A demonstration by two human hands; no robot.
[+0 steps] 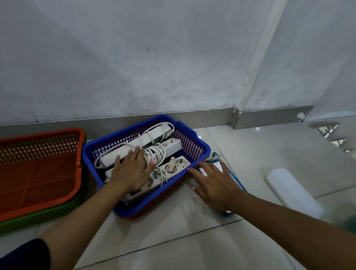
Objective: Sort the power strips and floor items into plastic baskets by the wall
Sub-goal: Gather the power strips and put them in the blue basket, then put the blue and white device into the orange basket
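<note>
Both forearms reach forward over the tiled floor. At the far left the orange basket (35,165) lies with nothing in it. Next, the left hand (130,169) rests with fingers spread flat on the power strips (152,152) inside the blue basket (201,148), gripping nothing. The right hand (215,183), also spread, presses on a flat blue item (237,183) just beside that basket. Farther right lies a white block (293,191), its long axis running diagonally; the right hand is nearer to it

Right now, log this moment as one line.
left hand: flat on power strips in blue basket | right hand: on blue flat item beside basket
</note>
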